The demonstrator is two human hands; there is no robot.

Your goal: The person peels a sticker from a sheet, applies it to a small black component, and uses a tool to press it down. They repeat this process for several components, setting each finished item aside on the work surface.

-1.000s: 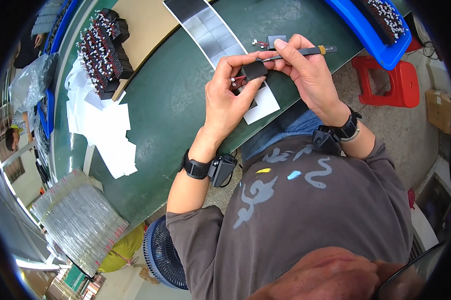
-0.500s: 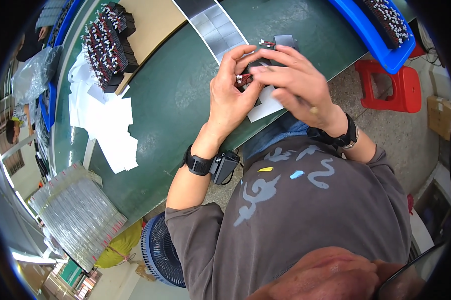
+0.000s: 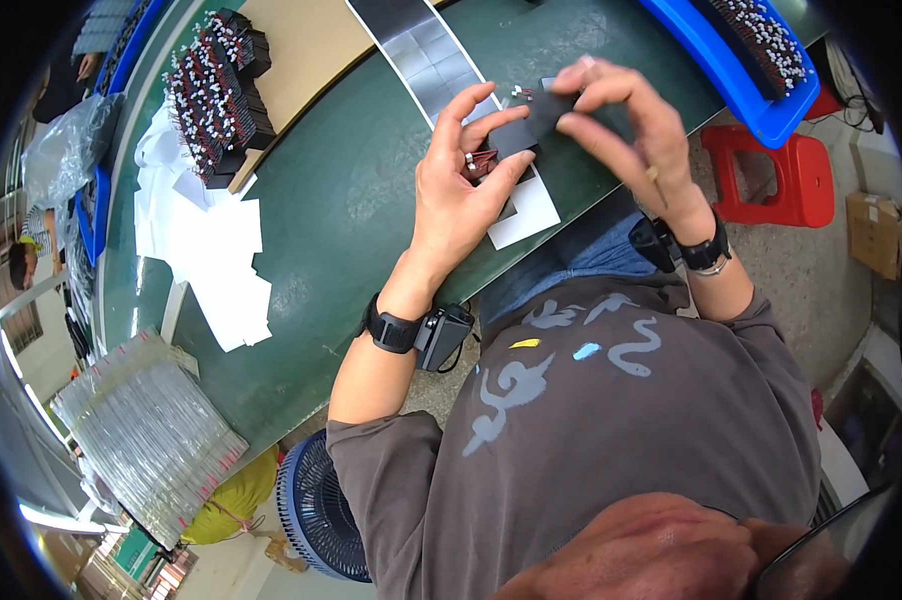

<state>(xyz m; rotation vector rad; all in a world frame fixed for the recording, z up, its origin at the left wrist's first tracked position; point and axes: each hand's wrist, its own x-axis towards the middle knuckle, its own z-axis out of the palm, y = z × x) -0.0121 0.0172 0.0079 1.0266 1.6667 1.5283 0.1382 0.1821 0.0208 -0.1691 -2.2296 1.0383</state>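
Two hands: both raised over the near edge of the green table (image 3: 371, 200).
Left hand (image 3: 458, 195): fingers curled, gripping a small red-and-black part (image 3: 483, 163) against the lower end of a black card (image 3: 531, 125).
Right hand (image 3: 626, 135): thumb and fingers pinched on the upper end of the black card.
Black card: held between both hands, above a white sheet (image 3: 526, 210) lying at the near table edge.
Table middle: grey strip of squares (image 3: 421, 50) running toward the far edge.
Left side: loose white papers (image 3: 211, 250); stacked dark parts (image 3: 216, 95) beyond them.
Far right corner: blue tray (image 3: 741, 85).
Floor: red stool (image 3: 786, 175), right of the table.
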